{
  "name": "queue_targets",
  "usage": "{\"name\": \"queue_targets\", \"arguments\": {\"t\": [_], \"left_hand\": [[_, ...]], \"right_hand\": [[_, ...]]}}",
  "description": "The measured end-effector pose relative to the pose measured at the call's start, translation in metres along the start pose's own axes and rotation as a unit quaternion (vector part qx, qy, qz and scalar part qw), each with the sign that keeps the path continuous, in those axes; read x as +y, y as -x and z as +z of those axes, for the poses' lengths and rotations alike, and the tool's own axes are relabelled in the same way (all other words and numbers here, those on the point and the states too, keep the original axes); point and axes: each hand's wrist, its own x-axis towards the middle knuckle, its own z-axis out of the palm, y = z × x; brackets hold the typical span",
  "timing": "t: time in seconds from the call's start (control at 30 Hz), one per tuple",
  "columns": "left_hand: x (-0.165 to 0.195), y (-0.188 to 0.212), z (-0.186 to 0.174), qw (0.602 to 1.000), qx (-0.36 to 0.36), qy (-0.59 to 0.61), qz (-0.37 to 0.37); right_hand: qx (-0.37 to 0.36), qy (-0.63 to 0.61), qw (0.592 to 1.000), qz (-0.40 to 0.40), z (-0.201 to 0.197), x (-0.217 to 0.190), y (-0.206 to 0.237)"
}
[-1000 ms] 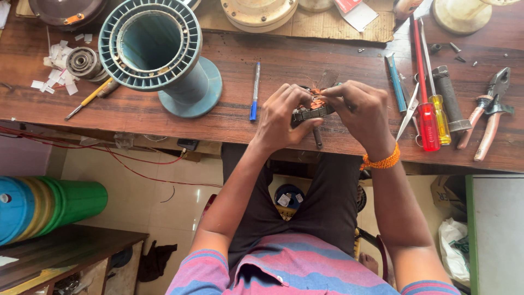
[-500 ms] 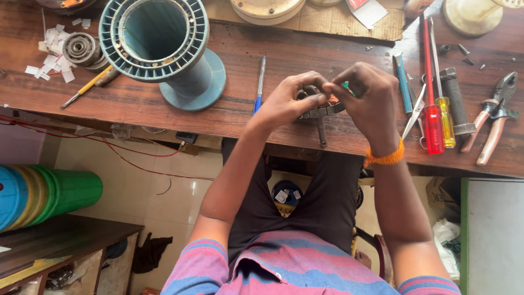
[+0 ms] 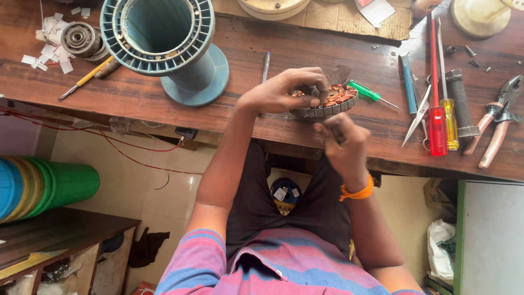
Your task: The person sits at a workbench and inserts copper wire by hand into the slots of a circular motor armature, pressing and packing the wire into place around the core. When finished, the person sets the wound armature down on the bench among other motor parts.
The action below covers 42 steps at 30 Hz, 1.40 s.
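Both hands sit at the near edge of the worktop (image 3: 164,93), and I read them like this: my left hand (image 3: 284,90) is curled over a round stator (image 3: 327,101), fingers pinching its rim and the copper windings inside, so it grasps the part firmly. My right hand (image 3: 341,145) hangs just below the stator, closed into a loose fist around a thin dark tool; I cannot tell what kind of tool it is, since the fingers hide most of it. An orange band (image 3: 357,192) circles that wrist. The stator lies flat on the wood, close to the edge, between the two hands. Just beside it to the right lies a small green screwdriver (image 3: 368,93). Further right I see a blue pen (image 3: 406,82), scissors (image 3: 417,117), a red screwdriver (image 3: 436,109), a yellow screwdriver (image 3: 448,114), a black handle (image 3: 461,106) and pliers (image 3: 499,117), all well apart from the hands. To the left stands a large teal spool (image 3: 169,46), with another pen (image 3: 266,65) between it and the left hand. A bearing (image 3: 79,38) and white paper scraps (image 3: 52,52) lie at the far left.
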Motion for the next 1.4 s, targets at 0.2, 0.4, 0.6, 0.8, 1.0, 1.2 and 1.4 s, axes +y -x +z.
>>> {"name": "queue_targets", "arguments": {"t": [0.2, 0.4, 0.6, 0.8, 1.0, 1.2, 1.4], "left_hand": [[0.017, 0.004, 0.055, 0.958, 0.193, -0.209, 0.035], [0.004, 0.012, 0.087, 0.902, 0.324, -0.284, 0.039], [0.000, 0.011, 0.086, 0.901, 0.333, -0.271, 0.059], [0.005, 0.014, 0.087, 0.892, 0.337, -0.296, 0.056], [0.019, 0.011, 0.084, 0.918, 0.340, -0.202, -0.024], [0.017, -0.012, 0.056, 0.955, 0.245, -0.006, -0.170], [0.008, -0.013, 0.048, 0.957, 0.200, 0.052, -0.201]], "right_hand": [[0.092, -0.097, 0.990, 0.041, 0.014, 0.026, 0.024], [0.075, -0.104, 0.990, 0.067, -0.033, 0.035, 0.012], [0.062, -0.020, 0.998, 0.004, -0.049, 0.010, -0.012], [0.004, 0.032, 0.992, -0.119, -0.045, -0.004, -0.052], [-0.066, 0.076, 0.965, -0.242, -0.051, 0.008, -0.088], [-0.028, 0.108, 0.963, -0.245, -0.052, 0.020, -0.096], [-0.023, 0.105, 0.973, -0.202, -0.045, 0.011, -0.094]]}}
